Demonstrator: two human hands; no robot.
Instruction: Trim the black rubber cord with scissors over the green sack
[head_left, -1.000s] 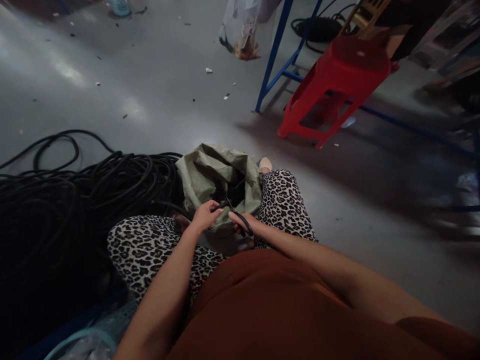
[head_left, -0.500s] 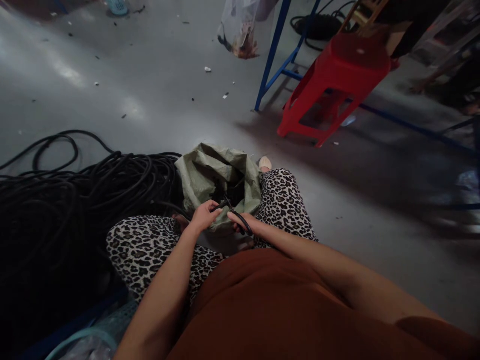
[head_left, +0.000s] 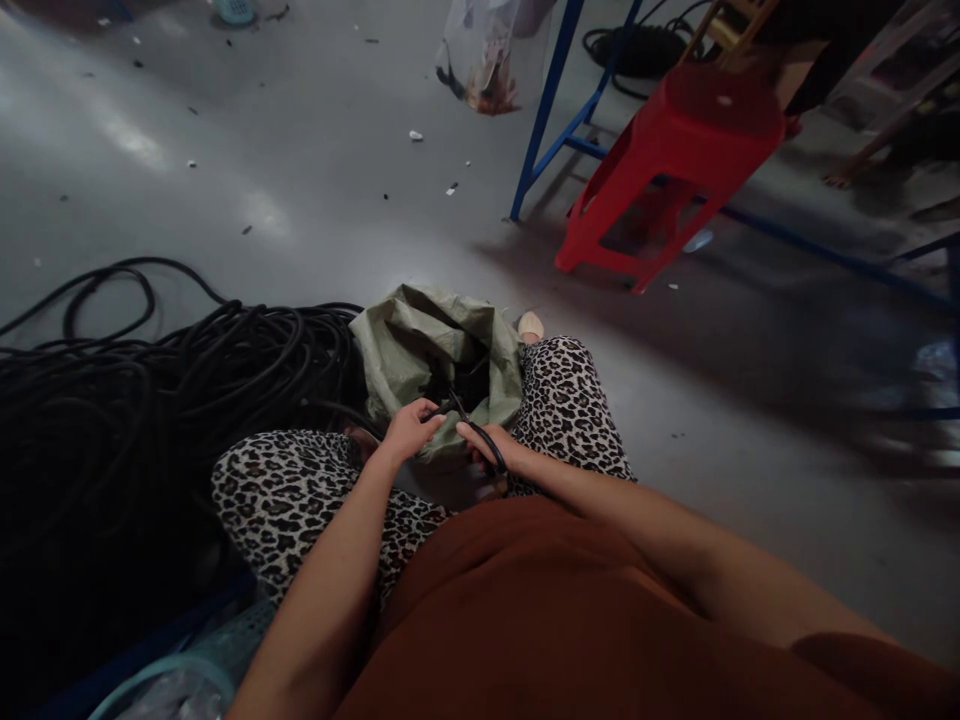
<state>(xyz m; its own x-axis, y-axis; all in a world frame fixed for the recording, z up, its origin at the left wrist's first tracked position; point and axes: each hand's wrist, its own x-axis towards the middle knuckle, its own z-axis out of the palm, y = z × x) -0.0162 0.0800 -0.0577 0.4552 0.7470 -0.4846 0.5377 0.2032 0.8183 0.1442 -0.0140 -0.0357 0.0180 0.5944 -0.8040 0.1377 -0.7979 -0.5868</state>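
Between my knees stands an open woven sack (head_left: 386, 345), pale green, with dark pieces inside that I cannot make out singly. My left hand (head_left: 410, 430) pinches a black rubber cord (head_left: 435, 411) over the sack's near rim. Beside it, my right hand (head_left: 487, 445) is closed on black-handled scissors (head_left: 491, 447), whose blades point away over the sack and meet the cord's end. To the left lies a large tangled heap of black cord (head_left: 277, 350); a strand runs from it toward my left hand.
A red plastic stool (head_left: 720, 120) stands ahead on the right by a blue metal frame (head_left: 536, 140). A clear bag of scraps (head_left: 487, 70) hangs near it. At lower left is a light-blue basket (head_left: 176, 665). Small scraps dot the grey floor (head_left: 315, 200).
Both hands stay in nearly the same place over the sack. The scissor handles look closer together than before. The cord and the sack have not visibly moved.
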